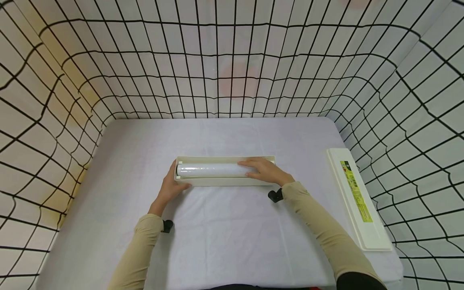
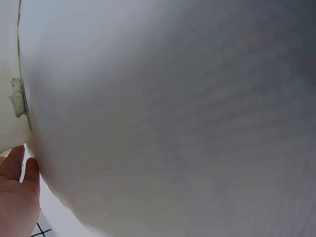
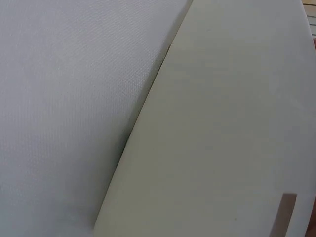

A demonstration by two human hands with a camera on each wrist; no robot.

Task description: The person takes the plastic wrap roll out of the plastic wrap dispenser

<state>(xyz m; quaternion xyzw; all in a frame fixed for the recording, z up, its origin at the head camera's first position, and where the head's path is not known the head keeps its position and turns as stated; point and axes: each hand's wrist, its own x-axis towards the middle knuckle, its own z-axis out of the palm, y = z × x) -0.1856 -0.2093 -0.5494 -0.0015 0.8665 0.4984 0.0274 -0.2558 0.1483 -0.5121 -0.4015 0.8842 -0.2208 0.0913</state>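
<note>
A long cream dispenser box (image 1: pixel 224 182) lies across the middle of the white table (image 1: pixel 224 233). A white roll of film (image 1: pixel 210 169) lies inside it. My left hand (image 1: pixel 173 182) grips the box's left end, thumb on the near wall and fingers round the end. My right hand (image 1: pixel 255 167) rests flat on the right part of the roll, fingers straight and pointing left along it. In the left wrist view the box's wall (image 2: pixel 7 74) and my fingers (image 2: pixel 19 192) show at the left edge. The right wrist view shows only the box's cream side (image 3: pixel 222 123) against the cloth.
A long cream lid (image 1: pixel 357 203) with a green-yellow label lies along the table's right edge. White walls with a black grid (image 1: pixel 232 60) enclose the table on three sides. Bare cloth lies in front of and behind the box.
</note>
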